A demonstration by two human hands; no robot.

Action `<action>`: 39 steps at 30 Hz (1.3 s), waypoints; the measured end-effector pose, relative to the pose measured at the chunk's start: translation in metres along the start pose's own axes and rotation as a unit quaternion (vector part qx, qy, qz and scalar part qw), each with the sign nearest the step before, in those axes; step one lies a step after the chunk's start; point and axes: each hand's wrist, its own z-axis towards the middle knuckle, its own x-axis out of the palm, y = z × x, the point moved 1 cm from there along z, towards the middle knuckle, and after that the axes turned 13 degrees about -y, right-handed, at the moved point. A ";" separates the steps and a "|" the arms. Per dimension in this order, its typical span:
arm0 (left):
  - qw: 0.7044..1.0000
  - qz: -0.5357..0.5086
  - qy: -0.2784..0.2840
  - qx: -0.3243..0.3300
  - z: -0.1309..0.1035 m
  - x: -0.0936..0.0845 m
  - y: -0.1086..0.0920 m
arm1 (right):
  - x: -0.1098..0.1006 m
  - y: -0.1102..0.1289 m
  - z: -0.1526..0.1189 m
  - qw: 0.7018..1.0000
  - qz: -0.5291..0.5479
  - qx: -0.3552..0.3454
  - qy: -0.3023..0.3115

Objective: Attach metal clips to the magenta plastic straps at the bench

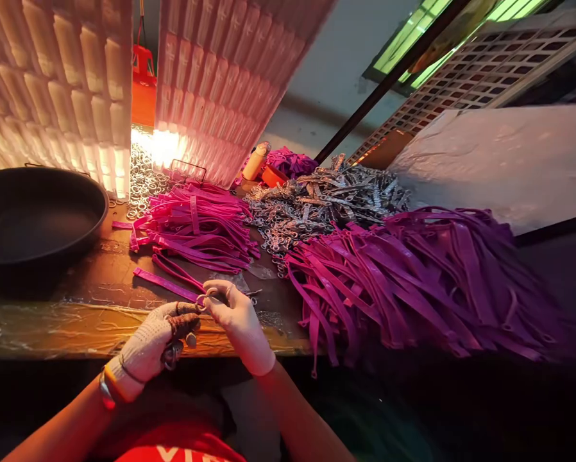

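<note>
Both gloved hands meet at the table's front edge. My right hand [235, 317] pinches a small metal ring [201, 303] at the end of a magenta strap [167, 283]. My left hand [156, 337], in a white glove with dark wrapping on some fingers, has its fingertips closed at the same ring, its other fingers curled. The strap lies away from the hands over the tabletop. Just behind it is a heap of magenta straps [196, 224]. A larger heap of purple straps [389, 282] hangs over the edge to the right.
A round black pan [42, 212] stands at the left. Silvery metal clasps [331, 192] are piled behind the straps, with metal rings [146, 173] at the back left. Ribbed translucent panels [220, 77] hang at the back. A pale sheet [504, 160] is at the right.
</note>
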 end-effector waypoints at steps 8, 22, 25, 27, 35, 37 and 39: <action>0.999 -0.024 -0.039 0.002 -0.016 0.011 0.011 | 0.001 -0.003 -0.026 0.970 -0.156 -0.185 0.027; 0.994 0.107 -0.022 0.012 -0.025 0.025 -0.007 | -0.025 0.006 -0.030 0.748 -0.426 -0.509 -0.012; 0.995 0.101 -0.009 0.002 -0.017 0.029 -0.002 | -0.033 0.001 -0.030 0.750 -0.415 -0.514 -0.027; 0.994 0.111 -0.004 0.006 -0.011 0.031 0.001 | -0.037 -0.004 -0.031 0.761 -0.409 -0.503 -0.028; 0.979 0.204 -0.028 0.005 0.019 0.052 -0.013 | -0.042 -0.025 -0.018 0.984 -0.158 -0.081 0.034; 0.962 0.271 0.016 0.035 0.035 0.064 -0.028 | -0.051 -0.024 -0.010 0.993 -0.110 -0.050 -0.002; 0.910 0.386 0.047 0.146 0.059 0.080 -0.047 | -0.065 -0.020 -0.002 0.989 -0.094 -0.090 -0.074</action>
